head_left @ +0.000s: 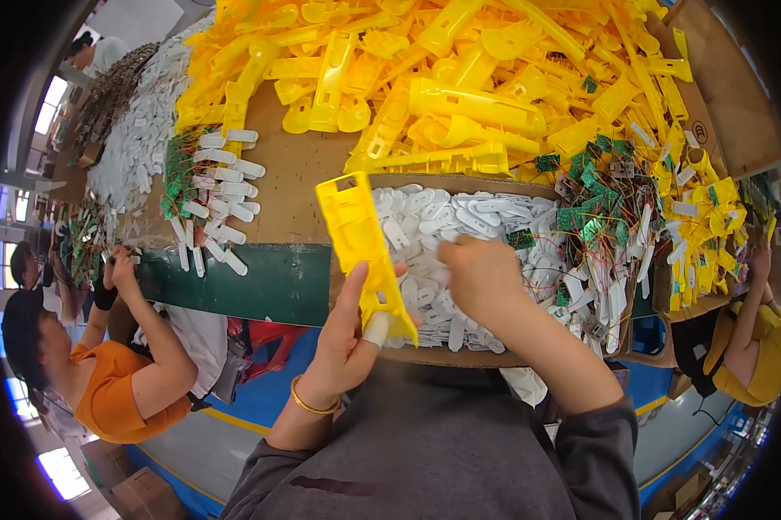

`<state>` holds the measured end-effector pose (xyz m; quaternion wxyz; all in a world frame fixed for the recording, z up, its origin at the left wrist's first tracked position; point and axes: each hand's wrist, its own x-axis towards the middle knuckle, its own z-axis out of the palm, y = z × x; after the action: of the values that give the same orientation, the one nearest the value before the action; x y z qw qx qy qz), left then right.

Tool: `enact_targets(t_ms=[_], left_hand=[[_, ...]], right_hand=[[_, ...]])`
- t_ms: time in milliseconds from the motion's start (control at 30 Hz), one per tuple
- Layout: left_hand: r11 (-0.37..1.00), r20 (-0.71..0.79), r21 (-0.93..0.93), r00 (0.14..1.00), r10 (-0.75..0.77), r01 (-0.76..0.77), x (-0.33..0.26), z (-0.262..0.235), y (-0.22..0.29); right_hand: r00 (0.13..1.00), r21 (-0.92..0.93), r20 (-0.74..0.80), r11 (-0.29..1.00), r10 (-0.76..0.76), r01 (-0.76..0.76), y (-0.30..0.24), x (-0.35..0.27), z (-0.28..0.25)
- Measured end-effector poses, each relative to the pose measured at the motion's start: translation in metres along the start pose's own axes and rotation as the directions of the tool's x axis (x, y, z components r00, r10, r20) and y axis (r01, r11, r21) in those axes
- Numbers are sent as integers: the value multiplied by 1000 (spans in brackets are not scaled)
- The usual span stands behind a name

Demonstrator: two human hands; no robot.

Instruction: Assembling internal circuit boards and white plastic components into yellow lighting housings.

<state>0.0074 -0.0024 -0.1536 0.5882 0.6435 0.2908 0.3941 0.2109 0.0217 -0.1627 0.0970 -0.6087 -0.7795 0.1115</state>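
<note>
A long yellow plastic housing point(360, 238) is in my left hand point(340, 347), whose fingers and thumb close round its lower end. The housing tilts with its hollow, ribbed side showing, and a white tip covers one of the fingers. My right hand point(486, 282) hovers over a cardboard box of small white plastic pieces point(408, 230). Its fingers are bent and blurred, and whether they pinch anything cannot be made out. Right of that hand lies a tangle of green circuit boards point(591, 204) with thin wires and white parts.
Yellow housings point(468, 108) heap up across the far side. White pieces with green boards point(221, 195) lie in a bundle on the left. A co-worker in orange point(130, 390) works at left, another in yellow point(754, 355) at right. A box of yellow parts with boards point(702, 247) stands at right.
</note>
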Motion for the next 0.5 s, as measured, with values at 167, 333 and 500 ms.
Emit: enact_targets(t_ms=[167,333,500], left_hand=[[954,2,-139,963,-269,267,13,18,-8],[953,14,-111,959,-281,281,29,53,-13],[723,179,-546,902,-393,423,26,51,-5]], right_hand=[[980,543,47,818,194,-188,12,-54,-46],[915,963,265,-121,303,-239,-9,-65,-17],[933,968,252,-85,257,-238,5,-70,-10]])
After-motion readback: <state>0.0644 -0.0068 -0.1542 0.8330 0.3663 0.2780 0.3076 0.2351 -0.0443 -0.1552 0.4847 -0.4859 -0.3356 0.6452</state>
